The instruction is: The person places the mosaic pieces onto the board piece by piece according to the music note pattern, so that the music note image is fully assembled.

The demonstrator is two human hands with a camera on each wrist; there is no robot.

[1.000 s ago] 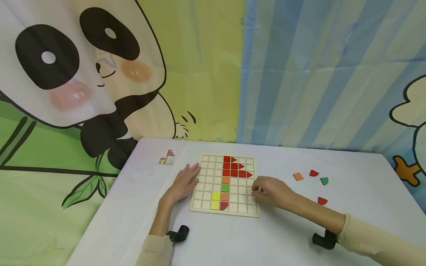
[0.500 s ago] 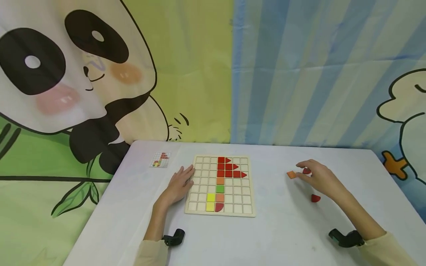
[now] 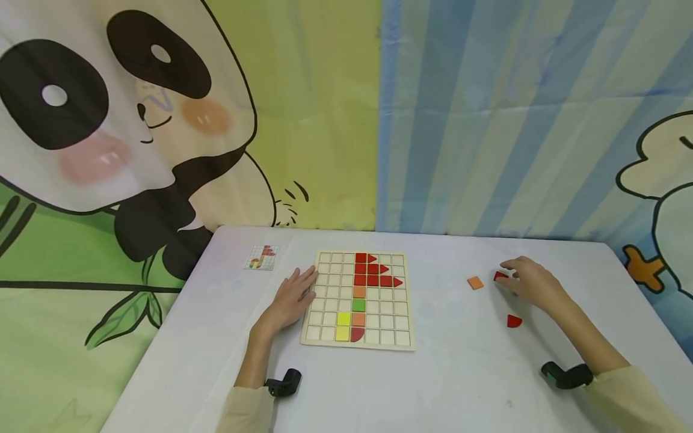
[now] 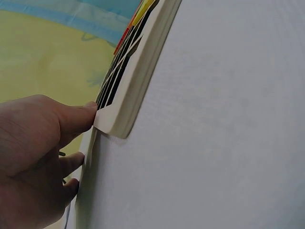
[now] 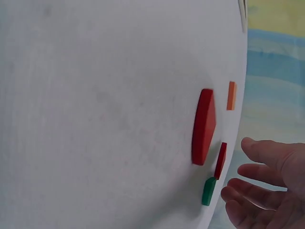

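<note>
My left hand (image 3: 289,300) rests at the left edge of a wooden grid board (image 3: 387,310), fingers extended, with fingertips right at the rim. The board bears red squares and triangles at the top, a column of orange and green squares (image 3: 358,305), two yellow squares and a red quarter-round. Over the loose pieces on the right hovers my right hand (image 3: 533,285), thumb and fingers apart and nothing between them. A red piece (image 3: 499,276) lies beneath its fingertips. The right wrist view also shows a green quarter-round (image 5: 208,191) beside that red piece; in the head view my hand hides it.
An orange square (image 3: 475,282) lies left of my right hand, and another red quarter-round (image 3: 514,322) lies nearer me. A small pattern card (image 3: 262,257) sits at the back left of the white table (image 3: 433,379). A printed curtain hangs behind.
My right hand has moved from the board's right edge out to the loose pieces, then slightly further right, off the orange square. The left hand stays at the board.
</note>
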